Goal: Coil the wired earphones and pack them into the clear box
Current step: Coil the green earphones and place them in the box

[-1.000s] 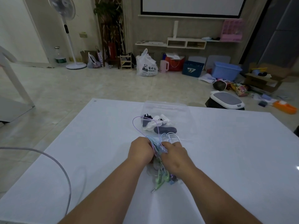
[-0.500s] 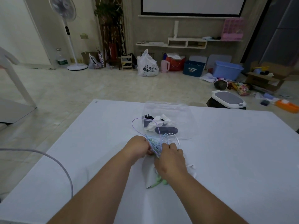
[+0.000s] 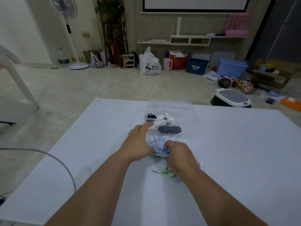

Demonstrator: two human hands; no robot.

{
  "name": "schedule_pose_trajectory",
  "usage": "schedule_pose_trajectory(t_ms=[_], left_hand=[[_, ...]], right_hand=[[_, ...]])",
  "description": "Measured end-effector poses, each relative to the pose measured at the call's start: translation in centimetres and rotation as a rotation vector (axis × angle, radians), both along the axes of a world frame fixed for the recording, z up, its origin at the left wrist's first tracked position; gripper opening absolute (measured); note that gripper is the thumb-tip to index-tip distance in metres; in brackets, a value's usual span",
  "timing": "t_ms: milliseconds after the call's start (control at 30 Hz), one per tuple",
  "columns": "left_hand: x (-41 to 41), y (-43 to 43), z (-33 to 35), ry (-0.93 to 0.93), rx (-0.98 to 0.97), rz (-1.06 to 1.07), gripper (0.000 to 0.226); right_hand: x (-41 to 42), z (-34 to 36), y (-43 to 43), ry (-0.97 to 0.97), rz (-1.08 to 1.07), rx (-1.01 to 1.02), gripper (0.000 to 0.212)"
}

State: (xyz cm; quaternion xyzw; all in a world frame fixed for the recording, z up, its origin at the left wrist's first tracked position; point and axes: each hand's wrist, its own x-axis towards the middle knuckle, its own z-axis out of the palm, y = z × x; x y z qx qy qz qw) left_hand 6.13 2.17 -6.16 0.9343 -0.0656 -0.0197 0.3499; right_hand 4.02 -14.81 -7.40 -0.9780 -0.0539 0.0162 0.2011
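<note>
A tangle of thin wired earphones in blue, white and purple lies on the white table between my hands. My right hand is closed on the bundle. My left hand rests against the bundle's left side, fingers stretched forward to the front edge of the clear box. The box stands open just beyond and holds dark and white items. A green earphone end with its jack plug lies loose beneath my right wrist.
The white table spreads wide on both sides. A grey cable arcs over its left edge. Beyond the far edge a white and grey stool stands on the floor among bags and bins.
My left hand has opened and reached forward toward the box. The tall purple loop has dropped into the bundle. My right hand has stayed on the wires.
</note>
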Motion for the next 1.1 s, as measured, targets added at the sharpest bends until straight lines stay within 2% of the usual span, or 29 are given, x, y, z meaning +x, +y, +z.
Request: schedule_pose_trajectory(t_ms=[67, 200, 267, 367, 433, 567, 633, 833, 933, 1033, 1100], left_hand=[[-0.4, -0.5, -0.5, 0.101, -0.053, -0.144, 0.097], [-0.3, -0.5, -0.7, 0.185, -0.081, -0.23, 0.109], [-0.1, -0.4, -0.6, 0.201, -0.002, -0.274, 0.12], [-0.3, -0.9, -0.9, 0.121, 0.258, -0.277, 0.124], [-0.4, -1.3, -1.4, 0.007, 0.332, -0.232, 0.111], [-0.2, -1.7, -1.6, -0.108, 0.456, -0.193, 0.05], [-0.2, -1.9, -1.5, -0.144, 0.493, -0.198, 0.032], [-0.1, -2.6, -2.4, -0.244, 0.584, -0.192, 0.025], [0.1, -2.3, -3.1, -0.202, 0.524, -0.148, 0.024], [0.1, -2.4, -3.2, -0.189, 0.561, -0.111, 0.017], [0.1, -2.4, -3.2, -0.175, 0.576, -0.09, 0.016]], right_hand=[[0.1, 0.1, 0.0, 0.0, 0.015, 0.045, 0.04], [0.2, 0.3, -0.3, 0.027, 0.009, 0.164, 0.026], [0.2, 0.3, -0.5, 0.047, 0.026, 0.196, 0.027], [0.0, 0.3, -0.7, 0.062, 0.091, 0.228, 0.024], [-0.2, 0.4, -0.7, 0.069, 0.144, 0.265, 0.023], [-0.3, 1.0, -0.9, 0.058, 0.153, 0.294, 0.021], [-0.1, 1.4, -1.1, 0.045, 0.144, 0.278, 0.018], [0.2, 1.0, -1.0, 0.029, 0.082, 0.208, 0.04], [0.3, 0.7, -1.1, -0.023, 0.068, -0.038, 0.039], [0.0, 0.9, -1.4, 0.118, -0.002, -0.204, 0.063], [-0.1, 0.9, -1.4, 0.204, -0.02, -0.225, 0.067]])
